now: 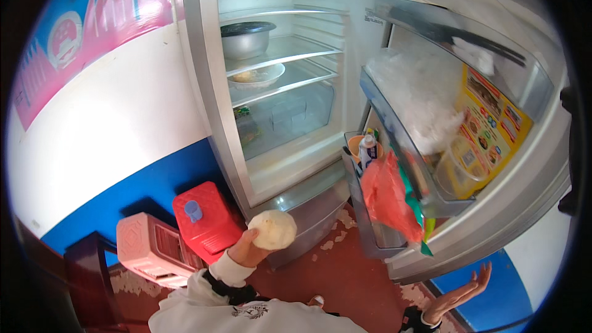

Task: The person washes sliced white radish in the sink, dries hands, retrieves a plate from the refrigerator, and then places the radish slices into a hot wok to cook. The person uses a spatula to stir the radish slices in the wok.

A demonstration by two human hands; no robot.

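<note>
My left hand (245,252) grips a round, pale, peeled-looking root vegetable (274,230), its exact kind unclear. It is held in front of the open refrigerator (199,55), just above the lower compartment front (314,224). My right hand (467,289) is at lower right with fingers apart and nothing in it, beside the bottom of the swung-out refrigerator door (504,222). Inside, a metal pot (249,44) rests on a glass shelf. Below it is a white bowl (261,78) with pale food. A clear drawer (291,118) lies lower, with green packets behind its left side.
Door racks hold plastic bags (416,97), a yellow printed sheet (490,129), a clear cup (455,171), a white tube (368,148) and a red bag (386,194). On the left stand a red plastic jug (208,219), a pink plastic stool (143,240) and dark furniture (88,268).
</note>
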